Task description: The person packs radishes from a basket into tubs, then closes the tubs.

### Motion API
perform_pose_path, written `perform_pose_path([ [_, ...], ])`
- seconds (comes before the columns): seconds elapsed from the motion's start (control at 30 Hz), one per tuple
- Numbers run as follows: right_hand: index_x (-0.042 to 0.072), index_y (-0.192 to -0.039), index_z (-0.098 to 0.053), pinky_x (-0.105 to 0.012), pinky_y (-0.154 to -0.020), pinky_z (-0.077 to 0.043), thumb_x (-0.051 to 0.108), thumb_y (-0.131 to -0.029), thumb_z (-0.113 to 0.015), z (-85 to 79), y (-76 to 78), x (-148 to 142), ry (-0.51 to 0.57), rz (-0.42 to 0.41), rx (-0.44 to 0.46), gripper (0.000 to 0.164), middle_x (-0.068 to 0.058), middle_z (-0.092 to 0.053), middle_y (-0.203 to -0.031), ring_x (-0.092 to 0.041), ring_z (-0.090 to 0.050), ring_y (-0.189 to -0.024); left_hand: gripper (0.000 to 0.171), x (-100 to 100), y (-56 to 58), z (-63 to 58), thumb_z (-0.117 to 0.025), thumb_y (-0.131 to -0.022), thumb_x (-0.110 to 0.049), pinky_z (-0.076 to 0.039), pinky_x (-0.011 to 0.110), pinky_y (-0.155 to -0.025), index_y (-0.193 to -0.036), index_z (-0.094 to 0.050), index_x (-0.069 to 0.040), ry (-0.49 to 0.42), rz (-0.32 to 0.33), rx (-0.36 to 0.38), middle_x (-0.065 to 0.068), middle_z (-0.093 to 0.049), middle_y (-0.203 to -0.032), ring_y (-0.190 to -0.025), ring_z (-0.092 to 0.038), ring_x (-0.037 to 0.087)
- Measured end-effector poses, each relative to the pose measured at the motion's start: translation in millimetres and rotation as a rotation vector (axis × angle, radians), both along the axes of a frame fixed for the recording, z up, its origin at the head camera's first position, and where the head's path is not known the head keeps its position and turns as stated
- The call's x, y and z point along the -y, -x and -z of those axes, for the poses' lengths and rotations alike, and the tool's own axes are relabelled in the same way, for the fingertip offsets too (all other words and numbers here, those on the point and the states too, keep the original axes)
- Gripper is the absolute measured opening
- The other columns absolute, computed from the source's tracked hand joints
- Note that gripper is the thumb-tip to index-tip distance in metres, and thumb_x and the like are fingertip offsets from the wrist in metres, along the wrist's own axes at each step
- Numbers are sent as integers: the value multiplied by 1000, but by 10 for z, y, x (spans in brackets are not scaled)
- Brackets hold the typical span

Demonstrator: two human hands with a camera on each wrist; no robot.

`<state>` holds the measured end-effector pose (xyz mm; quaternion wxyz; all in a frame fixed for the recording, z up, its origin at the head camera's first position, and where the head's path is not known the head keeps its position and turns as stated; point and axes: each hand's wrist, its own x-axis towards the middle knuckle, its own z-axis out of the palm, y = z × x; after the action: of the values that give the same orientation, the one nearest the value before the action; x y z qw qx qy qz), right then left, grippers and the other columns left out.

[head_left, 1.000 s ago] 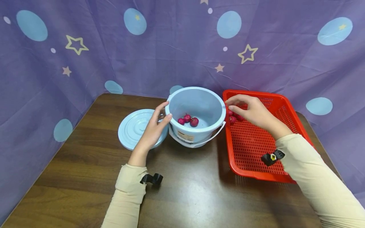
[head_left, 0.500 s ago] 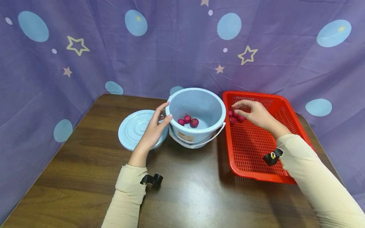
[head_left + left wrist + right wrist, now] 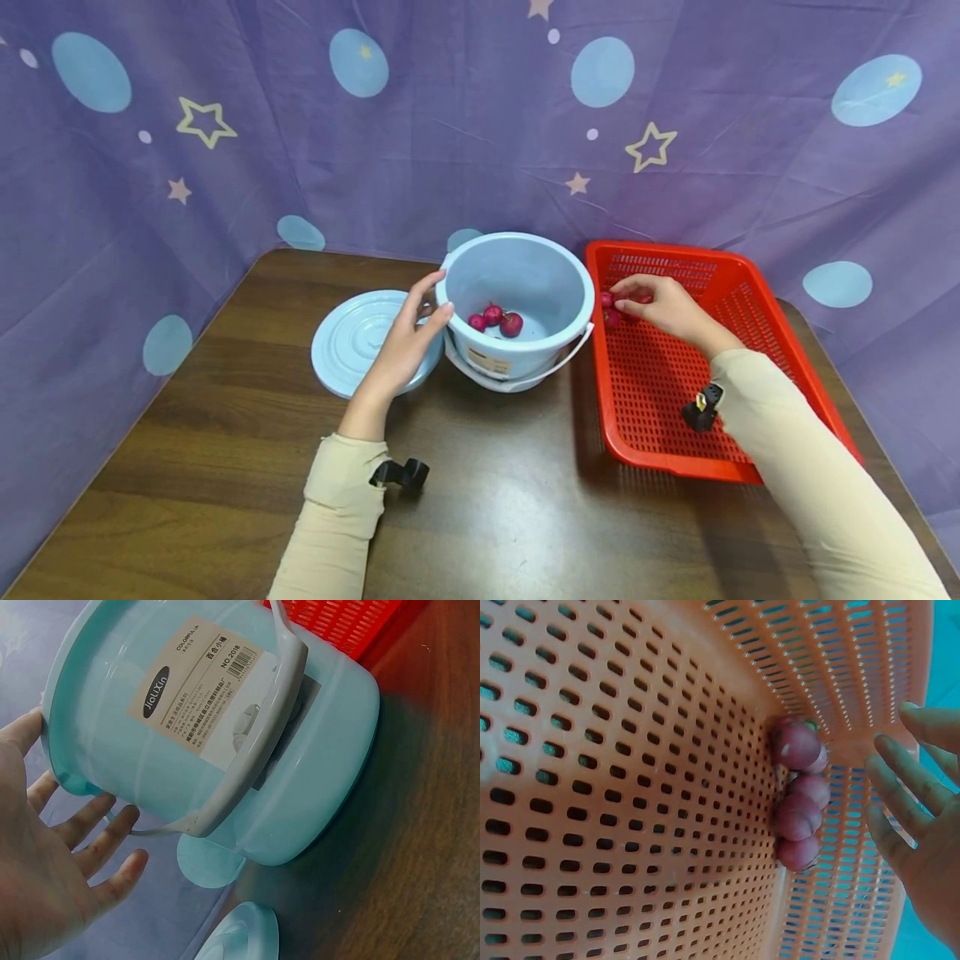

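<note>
A broad stretch of wood shows along the left edge of the worktop (image 3: 187, 467), and more runs from below the bucket (image 3: 517, 262) to the front edge; on the right only a narrow strip separates the basket (image 3: 652, 392) from the worktop's edge. Left of the bucket, near the back edge, the lid (image 3: 348, 337) lies flat, partly under the left hand (image 3: 407, 342). That hand touches the bucket's left rim, its fingers spread and loosely bent, thumb well apart, not closed round anything. The bucket stands upright near the back edge, its handle (image 3: 573, 354) hanging down in front; three radishes lie close together on its floor. The basket is just beside its right side; whether the rims touch I cannot tell. In the basket's back left corner, about five more radishes (image 3: 796, 817) cluster against the wall. The right hand (image 3: 663, 308) is over them, fingers gently curved and parted from the thumb, with nothing visible in its grasp.
</note>
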<state>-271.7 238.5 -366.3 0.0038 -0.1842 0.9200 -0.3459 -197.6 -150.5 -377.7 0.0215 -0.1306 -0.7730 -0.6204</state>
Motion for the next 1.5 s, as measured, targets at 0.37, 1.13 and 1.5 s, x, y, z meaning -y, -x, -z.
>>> perform_pose_path([
  [0.37,-4,-116,-67,-35,-82,-49,6,-91,-69,133,119,19,-20,5,65,27,-22,-68,-111,-32,-64,-94,53,-8,-10,-4,-52,-103,-33,-34,55,-107,-153,-35,-27,-5,-1,6,13,-38,-148,-132,-39,35],
  [1.13,-7,-104,-65,-38,-76,-46,-4,-84,-71,358,176,150,-128,-47,58,21,-14,-62,-86,-27,-56,-81,53,-9,3,5,-51,-103,-31,-33,55,-108,-153,-34,-25,-8,4,-16,15,-39,-147,-132,-39,35],
  [1.5,-4,-103,-67,-39,-74,-48,1,-86,-72,329,172,133,-177,-29,54,19,-13,-64,-86,-26,-56,-79,54,1,13,15,-51,-103,-35,-32,55,-109,-154,-33,-27,12,-2,-6,14,-35,-151,-134,-37,35],
])
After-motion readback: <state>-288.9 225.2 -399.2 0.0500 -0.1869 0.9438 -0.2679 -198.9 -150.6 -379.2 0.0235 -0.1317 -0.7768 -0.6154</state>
